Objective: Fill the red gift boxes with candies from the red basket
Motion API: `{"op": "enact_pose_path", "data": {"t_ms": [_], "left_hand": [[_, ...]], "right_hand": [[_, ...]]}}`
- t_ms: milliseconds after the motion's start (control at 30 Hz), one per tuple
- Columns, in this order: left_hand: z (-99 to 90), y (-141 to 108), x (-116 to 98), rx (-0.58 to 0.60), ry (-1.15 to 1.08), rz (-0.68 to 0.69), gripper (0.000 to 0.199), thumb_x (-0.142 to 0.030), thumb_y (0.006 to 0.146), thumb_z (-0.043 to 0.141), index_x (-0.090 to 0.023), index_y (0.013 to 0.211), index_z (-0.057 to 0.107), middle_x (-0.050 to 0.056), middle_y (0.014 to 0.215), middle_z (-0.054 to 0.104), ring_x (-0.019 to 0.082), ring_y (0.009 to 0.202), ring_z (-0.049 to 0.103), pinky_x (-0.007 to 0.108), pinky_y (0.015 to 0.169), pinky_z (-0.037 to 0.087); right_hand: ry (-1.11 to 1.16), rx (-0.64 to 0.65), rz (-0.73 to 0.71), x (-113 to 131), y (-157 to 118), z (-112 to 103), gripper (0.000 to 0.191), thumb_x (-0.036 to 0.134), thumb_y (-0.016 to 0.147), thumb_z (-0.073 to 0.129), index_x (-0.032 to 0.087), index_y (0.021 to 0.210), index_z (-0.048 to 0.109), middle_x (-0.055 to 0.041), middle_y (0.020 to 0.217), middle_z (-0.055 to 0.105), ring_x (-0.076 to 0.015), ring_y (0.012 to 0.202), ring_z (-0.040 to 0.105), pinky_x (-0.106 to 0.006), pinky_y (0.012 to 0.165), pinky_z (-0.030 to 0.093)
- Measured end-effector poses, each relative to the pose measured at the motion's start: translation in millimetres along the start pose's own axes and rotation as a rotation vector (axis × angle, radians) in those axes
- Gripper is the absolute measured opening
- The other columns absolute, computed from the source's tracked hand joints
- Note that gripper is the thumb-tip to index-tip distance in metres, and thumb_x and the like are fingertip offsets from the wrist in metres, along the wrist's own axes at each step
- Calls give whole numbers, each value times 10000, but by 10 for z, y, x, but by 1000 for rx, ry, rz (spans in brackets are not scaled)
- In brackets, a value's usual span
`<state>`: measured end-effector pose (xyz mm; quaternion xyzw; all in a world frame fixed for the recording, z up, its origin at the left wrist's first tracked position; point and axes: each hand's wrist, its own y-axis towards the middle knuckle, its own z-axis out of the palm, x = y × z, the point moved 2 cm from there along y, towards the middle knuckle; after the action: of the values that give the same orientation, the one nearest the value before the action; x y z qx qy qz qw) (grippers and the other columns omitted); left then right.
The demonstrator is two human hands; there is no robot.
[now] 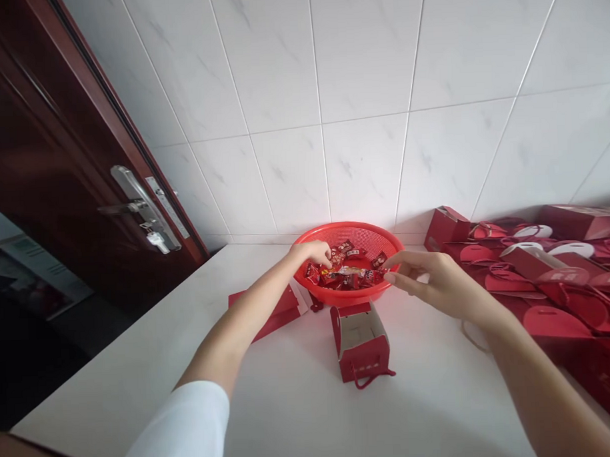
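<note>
A red plastic basket (350,296) stands against the tiled wall with wrapped candies (354,273) inside. My left hand (319,252) reaches over its left rim, fingers curled down at the candies; whatever they hold is hidden. At the right rim is my right hand (427,277), thumb and fingers apart, with nothing visible between them. In front of the basket sits a small open red box (362,343), its inside bare, a red cord hanging at its front.
Flat red card (278,314) lies left of the basket, partly under my left forearm. Many red boxes (558,319) with cords are piled on the right of the white table (291,402). A dark red door (72,150) with keys in its lock stands at left.
</note>
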<state>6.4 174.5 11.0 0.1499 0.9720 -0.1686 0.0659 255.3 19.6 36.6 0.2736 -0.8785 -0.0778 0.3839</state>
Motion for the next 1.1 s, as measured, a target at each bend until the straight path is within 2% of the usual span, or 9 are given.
{"op": "enact_pose_path", "data": {"t_ms": [167, 300, 433, 567, 733, 833, 933, 1033, 1100], "left_hand": [[282, 199, 12, 113, 9, -24, 193, -343, 630, 815, -198, 655, 690, 18, 744, 698, 228, 796, 641, 293, 733, 462], [348, 187, 21, 154, -78, 15, 400, -398, 527, 882, -200, 489, 537, -17, 541, 527, 184, 620, 540, 291, 613, 383], [280, 109, 25, 20, -216, 90, 527, -419, 500, 897, -203, 495, 417, -52, 509, 387, 146, 558, 438, 283, 553, 287], [185, -83, -87, -153, -389, 189, 414, -509, 686, 787, -199, 681, 512, -40, 657, 501, 134, 623, 477, 266, 572, 323], [151, -370, -537, -345, -931, 430, 456, -467, 690, 832, -183, 935, 572, 14, 923, 642, 172, 854, 612, 275, 740, 463], [170, -449, -826, -345, -1074, 541, 504, -438, 658, 876, -171, 977, 594, 18, 901, 659, 173, 857, 622, 281, 772, 481], [159, -416, -927, -331, -1087, 586, 425, -532, 834, 705, -144, 996, 643, 61, 951, 687, 180, 872, 641, 285, 779, 499], [141, -303, -763, -334, -851, 410, 447, -458, 1017, 358, -144, 1110, 663, 95, 1104, 695, 180, 942, 665, 280, 800, 519], [164, -230, -576, -242, -606, 275, 378, -358, 989, 393, -148, 1067, 698, 84, 1061, 717, 182, 913, 673, 276, 788, 523]], "right_hand": [[97, 20, -32, -96, 116, 139, 339, 497, 916, 549, 204, 887, 717, -54, 828, 716, -176, 675, 612, -311, 621, 502], [169, 26, -1, -267, 165, 210, 335, 496, 882, 577, 196, 883, 727, -53, 785, 710, -181, 654, 614, -316, 607, 505], [229, -49, 22, -421, 235, 264, 336, 507, 841, 615, 195, 816, 738, -62, 788, 731, -207, 698, 656, -332, 647, 524], [297, -180, 77, -510, 280, 310, 304, 492, 814, 661, 200, 850, 738, -77, 880, 765, -246, 815, 698, -377, 765, 543], [544, -218, 169, -492, 296, 426, 427, 569, 776, 744, 214, 1006, 685, -80, 934, 767, -270, 900, 717, -408, 819, 555], [766, -184, 171, -434, 305, 509, 466, 573, 717, 810, 221, 981, 658, -70, 957, 763, -273, 918, 731, -414, 835, 576], [913, -264, 189, -428, 307, 528, 507, 526, 666, 861, 224, 1016, 651, -41, 906, 759, -248, 811, 744, -423, 829, 599], [955, -403, 242, -498, 307, 488, 493, 435, 607, 891, 223, 976, 642, -17, 865, 751, -220, 724, 732, -409, 788, 618], [978, -468, 281, -564, 312, 459, 441, 362, 582, 880, 214, 922, 642, -19, 869, 748, -212, 729, 730, -386, 772, 622]]}}
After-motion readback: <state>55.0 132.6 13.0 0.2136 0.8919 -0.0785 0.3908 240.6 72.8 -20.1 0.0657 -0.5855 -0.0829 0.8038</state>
